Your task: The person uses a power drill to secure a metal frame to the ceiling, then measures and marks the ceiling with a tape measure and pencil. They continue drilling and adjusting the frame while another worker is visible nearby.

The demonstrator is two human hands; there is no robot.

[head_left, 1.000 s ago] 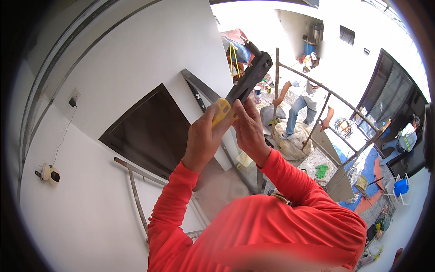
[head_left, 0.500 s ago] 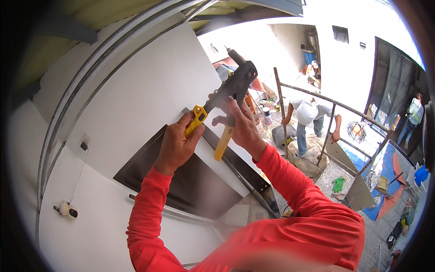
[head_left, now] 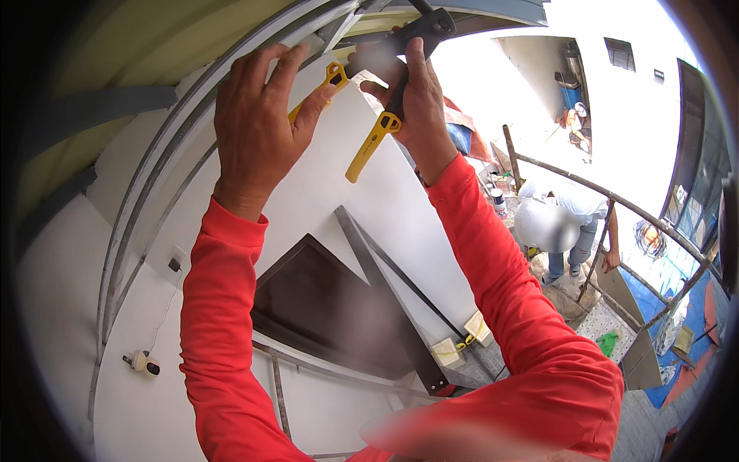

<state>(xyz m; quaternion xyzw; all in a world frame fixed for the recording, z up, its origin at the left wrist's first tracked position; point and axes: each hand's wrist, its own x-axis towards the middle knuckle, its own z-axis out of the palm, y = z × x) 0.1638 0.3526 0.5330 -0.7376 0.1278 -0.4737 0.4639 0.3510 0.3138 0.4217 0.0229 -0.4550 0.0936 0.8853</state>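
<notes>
Raised near the top of the view, my left hand [head_left: 262,127] has bent fingers around one yellow handle [head_left: 333,75] of a black hand riveter [head_left: 431,29]. My right hand [head_left: 419,100] grips the tool's other arm, from which a second yellow handle [head_left: 368,150] sticks out downward. The two handles are spread apart. The tool's upper end is close to metal channels [head_left: 339,29] under the roof, though I cannot tell whether it touches them. Both my forearms are in red sleeves, reaching up from the lower edge.
Below are a white wall [head_left: 385,200], dark recessed panel [head_left: 308,308] and long metal bar [head_left: 369,285]. At right, a co-worker [head_left: 566,212] bends within a metal scaffold frame [head_left: 647,219] above sheeting [head_left: 685,354]. Another person [head_left: 577,127] crouches in a far doorway. A plug-in camera [head_left: 146,363] is at lower left.
Both my hands and the riveter have risen toward the roof channels. The handles, together earlier, have spread apart. More roof shows, and the co-worker has bent lower over the scaffold frame.
</notes>
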